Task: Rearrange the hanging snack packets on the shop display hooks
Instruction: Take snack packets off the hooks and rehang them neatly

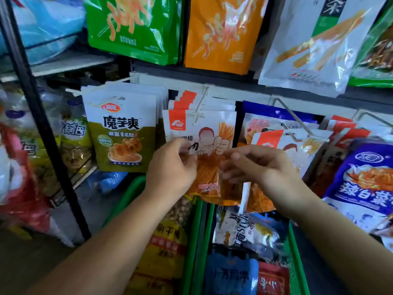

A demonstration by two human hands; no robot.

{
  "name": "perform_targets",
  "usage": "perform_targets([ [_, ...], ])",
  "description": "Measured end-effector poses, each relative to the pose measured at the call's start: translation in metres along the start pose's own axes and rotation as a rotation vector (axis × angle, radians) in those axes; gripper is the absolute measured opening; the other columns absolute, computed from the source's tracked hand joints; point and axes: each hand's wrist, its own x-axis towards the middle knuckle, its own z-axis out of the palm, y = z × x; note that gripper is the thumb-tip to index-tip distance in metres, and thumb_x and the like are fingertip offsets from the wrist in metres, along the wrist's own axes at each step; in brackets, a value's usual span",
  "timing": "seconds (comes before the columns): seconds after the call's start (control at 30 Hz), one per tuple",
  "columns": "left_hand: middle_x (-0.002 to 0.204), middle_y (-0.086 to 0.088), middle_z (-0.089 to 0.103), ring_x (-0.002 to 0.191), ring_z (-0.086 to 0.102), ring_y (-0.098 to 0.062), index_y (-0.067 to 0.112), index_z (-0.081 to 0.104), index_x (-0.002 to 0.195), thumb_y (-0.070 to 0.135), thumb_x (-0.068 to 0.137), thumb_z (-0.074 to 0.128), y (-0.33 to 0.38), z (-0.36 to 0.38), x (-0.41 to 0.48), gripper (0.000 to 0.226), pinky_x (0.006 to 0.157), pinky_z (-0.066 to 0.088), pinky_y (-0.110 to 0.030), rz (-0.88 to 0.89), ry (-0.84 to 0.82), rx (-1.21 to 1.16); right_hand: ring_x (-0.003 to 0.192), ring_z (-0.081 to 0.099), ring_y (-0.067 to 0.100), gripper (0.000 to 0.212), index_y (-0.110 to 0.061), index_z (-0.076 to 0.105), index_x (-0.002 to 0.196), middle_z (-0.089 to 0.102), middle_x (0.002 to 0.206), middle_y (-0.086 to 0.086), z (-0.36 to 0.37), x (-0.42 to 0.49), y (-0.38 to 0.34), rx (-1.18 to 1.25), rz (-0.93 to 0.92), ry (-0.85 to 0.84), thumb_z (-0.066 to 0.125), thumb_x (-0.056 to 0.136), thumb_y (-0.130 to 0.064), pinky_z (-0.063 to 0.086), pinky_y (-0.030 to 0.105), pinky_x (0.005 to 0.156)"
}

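At nine o'clock from the hands, the green-and-white packets [121, 133] hang in a tight stack, just beside the working place. The left hand [170, 167] has its fingers curled on the left edge of the red-and-white packet [202, 128] and grips it at mid-height. This packet is the front one of its row, and its top hole sits on the white hook [198, 112] at twelve o'clock from the hands. The right hand [255, 165] seems to pinch the right edge of the same packet between thumb and forefinger, though the picture is a little blurred there.

I see three risks:
- A downward pull could tear the thin hole, because the hook carries the packet only there.
- A forward pull could draw the packets behind it off the hook tip, and they would drop into the green basket [192, 226] at six o'clock.
- The right elbow could brush the neighbouring row [297, 143] at three o'clock, which hangs close and a little crooked.
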Motion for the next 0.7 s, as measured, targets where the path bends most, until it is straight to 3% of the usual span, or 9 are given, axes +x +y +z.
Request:
perform_targets([
  [0.1, 0.109, 0.011, 0.072, 0.104, 0.066, -0.008, 0.02, 0.072, 0.115, 0.025, 0.092, 0.071, 0.013, 0.011, -0.012, 0.023, 0.092, 0.054, -0.028, 0.036, -0.183, -0.037, 0.072, 0.076, 0.042, 0.034, 0.001, 0.079, 0.094, 0.079, 0.084, 0.024, -0.034, -0.022, 0.003, 0.092, 0.086, 0.096, 0.065, 0.096, -0.03, 0.063, 0.045, 0.07],
  [0.23, 0.122, 0.013, 0.067, 0.106, 0.065, 0.001, 0.023, 0.064, 0.132, 0.028, 0.094, 0.072, 0.031, 0.035, -0.032, 0.039, 0.089, 0.05, -0.015, -0.014, -0.46, -0.151, 0.071, 0.072, 0.029, 0.03, -0.008, 0.074, 0.087, 0.076, 0.077, 0.014, -0.067, -0.04, 0.039, -0.083, 0.057, 0.578, 0.07, 0.099, -0.035, 0.057, 0.037, 0.066],
  [0.33, 0.131, 0.014, 0.063, 0.119, 0.062, -0.003, 0.025, 0.057, 0.14, 0.03, 0.097, 0.069, 0.044, 0.055, -0.037, 0.046, 0.092, 0.047, -0.016, -0.069, -0.55, -0.259, 0.075, 0.069, 0.005, 0.022, -0.018, 0.068, 0.104, 0.074, 0.089, -0.002, -0.075, -0.045, 0.059, -0.193, 0.088, 0.641, 0.073, 0.096, -0.039, 0.054, 0.028, 0.071],
  [0.43, 0.13, 0.013, 0.065, 0.114, 0.064, -0.002, 0.025, 0.059, 0.138, 0.028, 0.101, 0.063, 0.055, 0.07, -0.037, 0.038, 0.08, 0.045, -0.007, -0.12, -0.495, -0.301, 0.089, 0.071, -0.004, 0.039, -0.019, 0.061, 0.128, 0.073, 0.108, -0.01, -0.082, -0.043, 0.063, -0.072, 0.135, 0.575, 0.073, 0.097, -0.039, 0.055, 0.02, 0.078],
  [0.5, 0.121, 0.011, 0.068, 0.102, 0.064, 0.0, 0.018, 0.064, 0.131, 0.026, 0.104, 0.059, 0.061, 0.078, -0.036, 0.03, 0.085, 0.048, -0.013, -0.154, -0.455, -0.31, 0.094, 0.073, 0.001, 0.037, -0.02, 0.064, 0.128, 0.076, 0.107, -0.007, -0.088, -0.041, 0.068, -0.006, 0.161, 0.53, 0.072, 0.097, -0.041, 0.058, 0.021, 0.079],
  [0.57, 0.11, 0.004, 0.07, 0.096, 0.063, -0.002, 0.013, 0.068, 0.122, 0.025, 0.106, 0.055, 0.063, 0.084, -0.036, 0.024, 0.097, 0.052, -0.029, -0.192, -0.437, -0.331, 0.099, 0.076, 0.013, 0.029, -0.02, 0.071, 0.117, 0.08, 0.102, -0.004, -0.093, -0.043, 0.071, 0.018, 0.18, 0.495, 0.071, 0.097, -0.041, 0.061, 0.031, 0.083],
  [0.63, 0.114, -0.005, 0.071, 0.104, 0.065, -0.011, 0.015, 0.067, 0.12, 0.03, 0.106, 0.053, 0.064, 0.085, -0.037, 0.025, 0.107, 0.05, -0.046, -0.245, -0.416, -0.372, 0.094, 0.078, 0.026, 0.029, -0.013, 0.074, 0.105, 0.081, 0.097, 0.006, -0.098, -0.045, 0.07, 0.035, 0.189, 0.486, 0.073, 0.095, -0.04, 0.063, 0.04, 0.081],
  [0.7, 0.123, 0.004, 0.065, 0.118, 0.063, -0.019, 0.023, 0.063, 0.132, 0.036, 0.106, 0.053, 0.069, 0.083, -0.039, 0.031, 0.108, 0.051, -0.05, -0.292, -0.412, -0.396, 0.08, 0.078, 0.029, 0.035, -0.006, 0.076, 0.099, 0.08, 0.095, 0.018, -0.1, -0.047, 0.064, 0.068, 0.198, 0.464, 0.074, 0.095, -0.041, 0.062, 0.036, 0.065],
])
